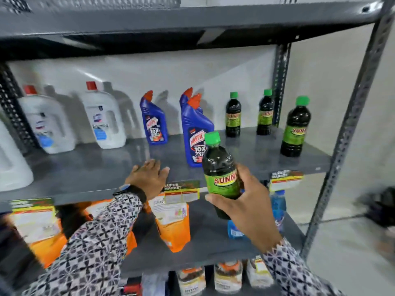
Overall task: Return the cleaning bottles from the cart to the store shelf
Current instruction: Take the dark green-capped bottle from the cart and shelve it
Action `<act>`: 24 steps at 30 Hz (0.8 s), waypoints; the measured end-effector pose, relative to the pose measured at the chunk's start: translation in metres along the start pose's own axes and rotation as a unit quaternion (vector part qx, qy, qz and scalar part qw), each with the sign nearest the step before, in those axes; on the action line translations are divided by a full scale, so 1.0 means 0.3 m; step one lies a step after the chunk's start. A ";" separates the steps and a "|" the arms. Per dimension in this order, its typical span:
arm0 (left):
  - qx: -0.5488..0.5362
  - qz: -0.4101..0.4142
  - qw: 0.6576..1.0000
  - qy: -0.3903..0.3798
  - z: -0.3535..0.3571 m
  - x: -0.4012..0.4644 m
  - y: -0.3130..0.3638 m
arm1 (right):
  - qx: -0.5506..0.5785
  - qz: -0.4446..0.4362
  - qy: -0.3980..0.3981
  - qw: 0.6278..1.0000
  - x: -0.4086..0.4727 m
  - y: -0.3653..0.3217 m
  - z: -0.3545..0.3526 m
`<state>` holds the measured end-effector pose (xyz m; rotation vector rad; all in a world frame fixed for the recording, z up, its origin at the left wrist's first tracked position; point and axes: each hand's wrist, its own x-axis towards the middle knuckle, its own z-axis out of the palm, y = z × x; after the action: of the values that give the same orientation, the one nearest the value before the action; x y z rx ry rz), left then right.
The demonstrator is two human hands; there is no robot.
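My right hand (pixel 250 208) grips a dark bottle with a green cap and a green "Sunny" label (pixel 220 169), upright, just in front of the grey shelf's (pixel 89 169) front edge. My left hand (pixel 148 178) rests flat on that shelf's front, fingers apart, holding nothing. On the shelf stand three matching green-capped bottles (pixel 296 127) at the right, blue Harpic bottles (pixel 195 133) in the middle, and white jugs with red caps (pixel 102 118) at the left. The cart is out of view.
A grey upright post (pixel 350 129) bounds the shelf at the right. The shelf below holds orange pouches (pixel 173 223) and a blue bottle (pixel 277 206). Jars (pixel 227 276) stand on the lowest shelf. Price tags (pixel 181 191) hang on the shelf edge.
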<state>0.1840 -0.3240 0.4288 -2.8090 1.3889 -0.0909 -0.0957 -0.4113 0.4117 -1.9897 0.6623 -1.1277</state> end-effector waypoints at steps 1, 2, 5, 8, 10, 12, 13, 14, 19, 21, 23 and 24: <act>-0.017 -0.007 1.000 0.006 0.003 0.000 0.004 | -0.001 0.000 0.002 1.000 -0.001 -0.002 0.000; -0.034 -0.013 0.999 0.015 0.007 -0.002 0.006 | -0.004 0.000 0.004 1.000 0.001 -0.004 0.000; -0.065 -0.022 0.997 0.039 0.024 0.000 -0.002 | -0.008 0.003 0.012 1.000 0.031 -0.023 -0.018; -0.056 -0.024 0.997 0.040 0.037 0.003 -0.008 | -0.004 0.010 0.044 0.999 0.128 -0.036 -0.053; -0.051 -0.027 0.997 0.043 0.038 0.005 -0.006 | -0.011 0.010 0.075 0.997 0.232 -0.020 -0.080; -0.056 -0.033 0.997 0.047 0.038 0.008 -0.004 | -0.031 0.012 0.096 0.995 0.336 0.027 -0.100; -0.057 -0.037 0.997 0.047 0.037 0.011 -0.002 | -0.039 0.017 0.102 0.994 0.383 0.057 -0.108; -0.056 -0.040 0.997 0.046 0.035 0.010 0.000 | -0.045 0.027 0.105 0.993 0.423 0.091 -0.111; -0.058 -0.048 0.996 0.043 0.031 0.008 0.003 | -0.060 0.049 0.081 0.994 0.523 0.191 -0.102; -0.061 -0.052 0.996 0.041 0.026 0.007 0.009 | -0.062 0.047 0.072 0.994 0.529 0.201 -0.090; -0.061 -0.053 0.996 0.040 0.021 0.004 0.015 | -0.061 0.043 0.068 0.995 0.522 0.208 -0.074; -0.060 -0.053 0.996 0.040 0.020 0.003 0.020 | -0.060 0.040 0.065 0.995 0.520 0.210 -0.069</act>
<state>0.1803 -0.3285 0.4228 -3.0104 1.3012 -0.1251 -0.0438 -0.5692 0.4445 -1.9820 0.8885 -1.2007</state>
